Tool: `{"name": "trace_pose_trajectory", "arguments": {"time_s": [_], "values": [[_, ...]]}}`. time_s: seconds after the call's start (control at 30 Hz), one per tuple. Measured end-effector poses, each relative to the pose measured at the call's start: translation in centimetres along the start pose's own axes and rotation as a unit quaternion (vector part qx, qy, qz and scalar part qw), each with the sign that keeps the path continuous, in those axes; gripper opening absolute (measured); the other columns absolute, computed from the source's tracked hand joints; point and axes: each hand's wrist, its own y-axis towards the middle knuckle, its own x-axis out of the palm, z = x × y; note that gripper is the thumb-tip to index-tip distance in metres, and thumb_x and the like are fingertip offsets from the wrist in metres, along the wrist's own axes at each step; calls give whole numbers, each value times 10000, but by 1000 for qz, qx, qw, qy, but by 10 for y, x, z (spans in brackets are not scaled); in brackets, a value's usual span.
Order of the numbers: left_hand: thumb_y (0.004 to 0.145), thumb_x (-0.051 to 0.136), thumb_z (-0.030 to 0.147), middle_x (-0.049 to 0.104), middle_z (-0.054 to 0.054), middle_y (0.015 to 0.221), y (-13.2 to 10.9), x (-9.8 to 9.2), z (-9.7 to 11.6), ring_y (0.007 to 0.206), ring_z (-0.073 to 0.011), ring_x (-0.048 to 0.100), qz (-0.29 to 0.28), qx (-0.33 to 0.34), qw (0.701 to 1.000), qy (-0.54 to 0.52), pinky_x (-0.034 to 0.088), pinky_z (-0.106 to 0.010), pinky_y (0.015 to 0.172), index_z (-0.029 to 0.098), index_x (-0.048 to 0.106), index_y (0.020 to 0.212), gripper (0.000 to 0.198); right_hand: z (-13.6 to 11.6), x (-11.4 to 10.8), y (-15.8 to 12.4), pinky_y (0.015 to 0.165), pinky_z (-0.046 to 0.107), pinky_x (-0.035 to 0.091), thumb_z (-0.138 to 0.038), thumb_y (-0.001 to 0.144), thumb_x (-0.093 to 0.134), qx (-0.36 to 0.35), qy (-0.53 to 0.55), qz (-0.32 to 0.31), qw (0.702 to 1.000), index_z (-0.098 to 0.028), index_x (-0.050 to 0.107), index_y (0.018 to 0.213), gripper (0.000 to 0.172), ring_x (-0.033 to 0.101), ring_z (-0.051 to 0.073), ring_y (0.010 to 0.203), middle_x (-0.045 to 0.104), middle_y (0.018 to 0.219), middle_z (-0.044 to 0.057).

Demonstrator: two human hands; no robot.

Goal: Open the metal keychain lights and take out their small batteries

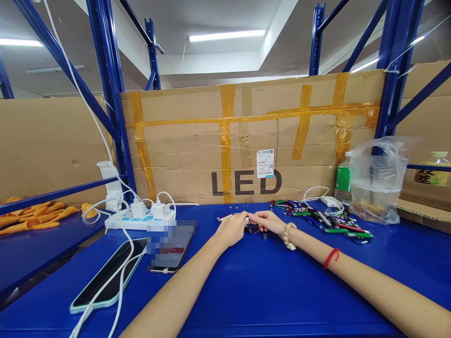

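Both hands meet over the back middle of the blue table, fingertips almost touching. My left hand [230,229] is closed, its fingers curled around something small that I cannot make out. From the right, my right hand [269,222] pinches at the same spot, and what lies between its fingertips is too small to name. A purple, pen-like piece [224,217] pokes out behind the left hand. Small dark and shiny parts [252,229] lie on the table below the fingers, partly covered by them. To the right of the right hand spreads a pile of colourful pens [326,218].
A white power strip [136,220] with chargers and cables stands at left, near two phones [114,272] [174,249]. At the back right are a charger cable [330,202], a bottle [343,178] and a plastic bag [377,188]. A cardboard panel [190,155] closes off the back.
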Motion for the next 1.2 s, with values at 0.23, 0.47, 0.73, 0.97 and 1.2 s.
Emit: {"name": "trace_pose_trajectory", "arguments": {"time_s": [0.23, 0.47, 0.73, 0.97, 1.2], "values": [[893, 209, 304, 605, -47, 975, -1, -1, 2, 899, -179, 572, 2, -1, 1000, -3, 439, -292, 731, 209, 445, 1018, 283, 0, 1, 0, 390, 192, 278, -661, 537, 563, 1, -3, 2, 1000, -155, 500, 534, 510, 378, 51, 399, 418, 425, -52], [895, 205, 301, 602, -48, 988, -1, -3, 3, 920, -181, 567, -9, -8, 1000, -1, 436, -296, 743, 214, 440, 1041, 290, -2, 0, -2, 393, 188, 274, -653, 549, 563, 1, -3, -2, 1000, -154, 497, 535, 503, 377, 49, 397, 422, 412, -54], [893, 208, 303, 606, -47, 979, 0, -2, 1, 910, -181, 571, -6, -4, 1000, -1, 438, -296, 733, 209, 440, 1032, 286, -2, 1, 0, 393, 189, 272, -658, 539, 566, 3, -6, 0, 1000, -153, 495, 533, 510, 378, 48, 392, 429, 422, -52], [892, 222, 299, 602, -41, 992, 0, -2, 2, 923, -177, 567, -8, -10, 1000, -2, 436, -292, 756, 219, 441, 1036, 275, -2, 1, -1, 388, 184, 274, -674, 532, 554, 4, -10, -1, 1000, -155, 493, 530, 523, 368, 44, 385, 427, 415, -54], [892, 237, 307, 599, -38, 1003, 0, -1, 1, 938, -176, 562, -14, -16, 1000, -15, 433, -300, 785, 228, 442, 1042, 266, -4, 1, -2, 391, 187, 276, -683, 524, 550, 4, -13, 1, 1000, -153, 504, 541, 532, 376, 45, 388, 436, 432, -52]]}}
